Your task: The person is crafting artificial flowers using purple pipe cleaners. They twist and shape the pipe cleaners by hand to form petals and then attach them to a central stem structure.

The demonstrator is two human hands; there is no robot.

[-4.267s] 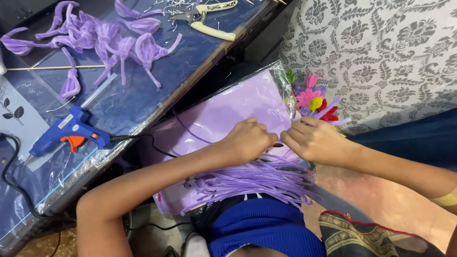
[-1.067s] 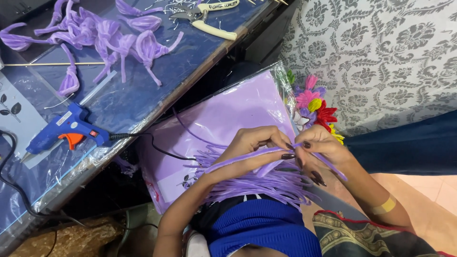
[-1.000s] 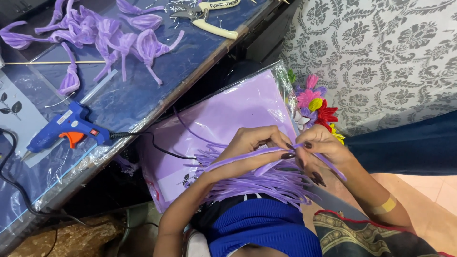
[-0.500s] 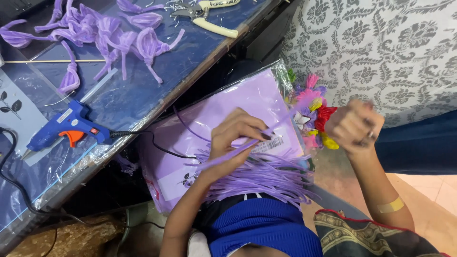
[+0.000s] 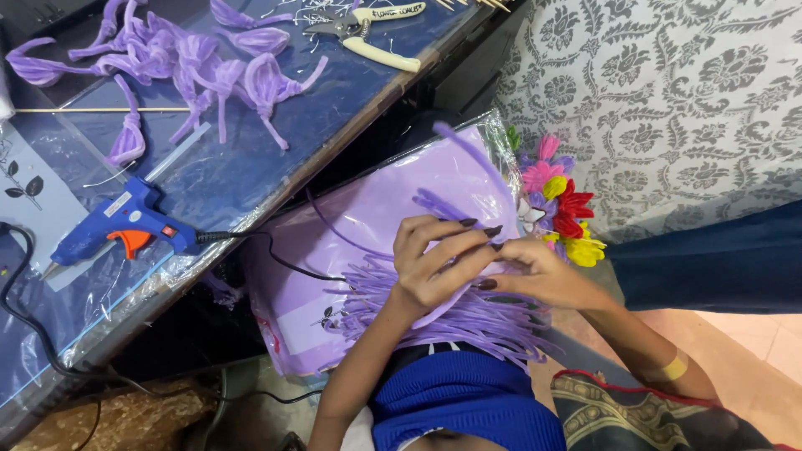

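Observation:
My left hand (image 5: pixel 430 266) and my right hand (image 5: pixel 547 274) meet over my lap, fingertips together. Both pinch one thin purple strip (image 5: pixel 478 156), which curves up and away from my fingers. Under the hands lies a bundle of several loose purple strips (image 5: pixel 484 321). The bundle rests on a packet of purple foam sheets (image 5: pixel 368 213) in clear wrap. A small bunch of pink, red and yellow craft flowers (image 5: pixel 561 210) sits just beyond my right hand.
A blue table (image 5: pixel 251 159) stands at left. On it are a blue glue gun (image 5: pixel 117 227) with a black cord, several purple petal loops (image 5: pixel 180 58), a thin wooden stick (image 5: pixel 92 109) and cream-handled pliers (image 5: pixel 372 32). Patterned grey cloth (image 5: pixel 668 92) lies at right.
My right hand, lifted off to the right half a second ago, has come back to my left hand. The purple strip now bends upward between them.

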